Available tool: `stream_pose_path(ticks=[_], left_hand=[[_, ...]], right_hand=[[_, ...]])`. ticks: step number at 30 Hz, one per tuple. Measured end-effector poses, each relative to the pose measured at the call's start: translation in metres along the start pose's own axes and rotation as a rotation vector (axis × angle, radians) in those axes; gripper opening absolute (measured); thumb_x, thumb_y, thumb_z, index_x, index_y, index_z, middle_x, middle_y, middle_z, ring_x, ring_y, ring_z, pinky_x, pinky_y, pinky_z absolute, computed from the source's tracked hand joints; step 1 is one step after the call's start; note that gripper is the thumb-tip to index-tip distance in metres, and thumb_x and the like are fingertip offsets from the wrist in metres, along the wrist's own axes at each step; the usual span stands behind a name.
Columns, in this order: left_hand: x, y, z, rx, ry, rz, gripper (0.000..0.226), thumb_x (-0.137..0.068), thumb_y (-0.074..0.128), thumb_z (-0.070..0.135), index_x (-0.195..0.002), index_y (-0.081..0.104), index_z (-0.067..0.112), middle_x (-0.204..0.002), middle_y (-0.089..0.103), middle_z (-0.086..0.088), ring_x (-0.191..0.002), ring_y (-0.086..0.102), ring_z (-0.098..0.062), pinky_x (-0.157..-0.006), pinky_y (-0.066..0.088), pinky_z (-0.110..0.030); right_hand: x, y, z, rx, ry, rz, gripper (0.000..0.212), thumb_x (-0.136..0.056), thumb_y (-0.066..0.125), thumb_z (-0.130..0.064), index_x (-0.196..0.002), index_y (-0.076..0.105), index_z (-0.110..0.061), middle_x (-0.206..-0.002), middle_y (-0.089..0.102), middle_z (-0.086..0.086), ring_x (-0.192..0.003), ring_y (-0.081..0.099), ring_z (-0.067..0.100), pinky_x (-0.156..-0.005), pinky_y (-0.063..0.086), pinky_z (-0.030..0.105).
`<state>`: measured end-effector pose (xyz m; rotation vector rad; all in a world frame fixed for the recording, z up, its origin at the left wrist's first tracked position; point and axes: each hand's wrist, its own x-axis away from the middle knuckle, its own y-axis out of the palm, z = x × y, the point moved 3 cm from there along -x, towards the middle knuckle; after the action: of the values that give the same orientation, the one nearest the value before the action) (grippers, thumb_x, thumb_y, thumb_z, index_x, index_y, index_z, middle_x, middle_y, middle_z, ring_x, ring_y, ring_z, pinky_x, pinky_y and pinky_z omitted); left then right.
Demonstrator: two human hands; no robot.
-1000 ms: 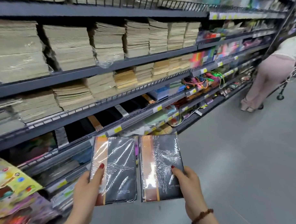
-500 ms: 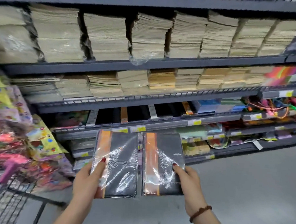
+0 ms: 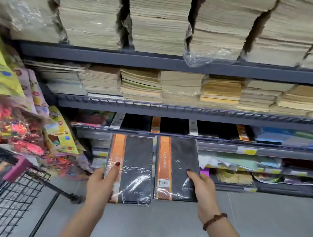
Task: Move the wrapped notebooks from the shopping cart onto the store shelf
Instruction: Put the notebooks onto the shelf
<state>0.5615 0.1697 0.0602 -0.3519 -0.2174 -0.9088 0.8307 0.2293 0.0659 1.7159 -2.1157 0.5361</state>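
Observation:
I hold two plastic-wrapped black notebooks with orange spine bands side by side in front of the shelving. My left hand (image 3: 101, 184) grips the left notebook (image 3: 134, 169) at its lower left edge, thumb on the cover. My right hand (image 3: 203, 190) grips the right notebook (image 3: 179, 165) at its lower right edge. Just above them a dark grey shelf (image 3: 169, 134) holds similar black notebooks with orange and white bands lying flat. The shopping cart's (image 3: 16, 193) black wire basket shows at the lower left.
Tall stacks of paper exercise books (image 3: 155, 26) fill the two upper shelves. Colourful packaged toys (image 3: 24, 135) hang at the left above the cart. Lower shelves at the right hold mixed stationery (image 3: 239, 167). Grey floor lies below my arms.
The view has moved closer to the shelving and turned left. Both notebooks have risen toward the shelf of black notebooks. My grips are unchanged, and more of the cart shows.

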Motion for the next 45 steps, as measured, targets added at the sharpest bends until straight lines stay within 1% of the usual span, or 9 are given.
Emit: stream_pose_path(ticks=[6,11,15,25,29,32,36,40,45], left_hand=[[-0.05,0.032,-0.018,0.009,-0.062,0.02,0.03,-0.083,0.068,0.037,-0.079,0.065,0.007,-0.07,0.064,-0.005,-0.066,0.056,-0.021,-0.065,0.042,-0.034],[-0.078,0.056,-0.033,0.04,-0.085,0.106,0.023,-0.086,0.064,0.035,-0.081,0.066,0.012,-0.071,0.064,-0.005,-0.066,0.056,-0.023,-0.063,0.043,-0.033],[-0.087,0.073,-0.039,0.064,-0.096,0.171,0.02,-0.087,0.063,0.034,-0.076,0.063,0.017,-0.068,0.061,-0.003,-0.061,0.054,-0.021,-0.057,0.041,-0.03],[-0.114,0.085,-0.06,0.142,-0.139,0.19,0.025,-0.087,0.062,0.034,-0.075,0.061,0.012,-0.04,0.054,0.01,-0.032,0.047,-0.006,-0.043,0.037,-0.023],[-0.117,0.084,-0.06,0.182,-0.162,0.179,0.024,-0.086,0.062,0.037,-0.075,0.061,0.015,-0.039,0.051,0.011,-0.031,0.045,-0.005,-0.037,0.037,-0.02],[-0.12,0.081,-0.061,0.197,-0.166,0.186,0.026,-0.084,0.064,0.039,-0.074,0.06,0.016,-0.041,0.051,0.009,-0.036,0.045,-0.01,-0.044,0.036,-0.022],[-0.123,0.079,-0.065,0.2,-0.169,0.173,0.025,-0.084,0.064,0.039,-0.077,0.062,0.015,-0.044,0.054,0.008,-0.037,0.047,-0.01,-0.041,0.037,-0.02],[-0.125,0.078,-0.067,0.221,-0.175,0.162,0.024,-0.084,0.064,0.038,-0.079,0.064,0.014,-0.055,0.056,0.002,-0.043,0.049,-0.013,-0.035,0.039,-0.019],[-0.132,0.076,-0.067,0.213,-0.195,0.186,0.026,-0.082,0.065,0.039,-0.075,0.06,0.015,-0.058,0.053,-0.002,-0.041,0.047,-0.014,-0.031,0.037,-0.018]], right_hand=[[-0.069,0.022,0.002,0.006,0.046,-0.042,0.011,-0.084,0.066,-0.02,-0.086,0.064,-0.01,-0.098,0.068,0.012,-0.092,0.062,0.027,-0.074,0.046,0.031],[-0.128,0.039,0.017,0.008,0.082,-0.099,0.052,-0.075,0.073,-0.034,-0.112,0.06,-0.001,-0.115,0.065,0.014,-0.104,0.061,0.028,-0.095,0.047,0.043],[-0.164,0.045,0.022,0.018,0.078,-0.14,0.035,-0.083,0.067,-0.022,-0.098,0.058,0.008,-0.084,0.066,0.012,-0.077,0.06,0.024,-0.071,0.044,0.032],[-0.191,0.06,0.02,-0.027,0.043,-0.267,0.011,-0.085,0.067,-0.02,-0.089,0.067,-0.009,-0.086,0.075,0.004,-0.081,0.071,0.018,-0.083,0.054,0.039],[-0.176,0.052,0.017,0.086,-0.199,-0.259,0.075,-0.064,0.082,-0.021,-0.124,0.041,-0.035,-0.115,0.054,-0.018,-0.08,0.059,-0.02,-0.071,0.046,0.017],[-0.164,0.049,0.019,0.283,-0.42,-0.336,0.096,-0.055,0.089,-0.019,-0.128,0.038,-0.053,-0.128,0.044,-0.019,-0.108,0.056,-0.005,-0.092,0.049,0.03],[-0.165,0.055,0.017,0.521,-0.693,-0.242,0.069,-0.063,0.083,-0.022,-0.116,0.05,-0.052,-0.133,0.034,-0.015,-0.116,0.034,-0.02,-0.096,0.031,0.004],[-0.175,0.067,0.012,0.708,-0.822,-0.034,0.045,-0.068,0.066,-0.063,-0.106,0.066,-0.041,-0.139,0.044,-0.004,-0.124,0.039,0.014,-0.099,0.034,0.029],[-0.199,0.095,-0.001,0.844,-0.977,0.005,0.039,-0.081,0.064,-0.044,-0.11,0.071,-0.019,-0.122,0.061,0.005,-0.119,0.046,0.025,-0.101,0.04,0.044]])
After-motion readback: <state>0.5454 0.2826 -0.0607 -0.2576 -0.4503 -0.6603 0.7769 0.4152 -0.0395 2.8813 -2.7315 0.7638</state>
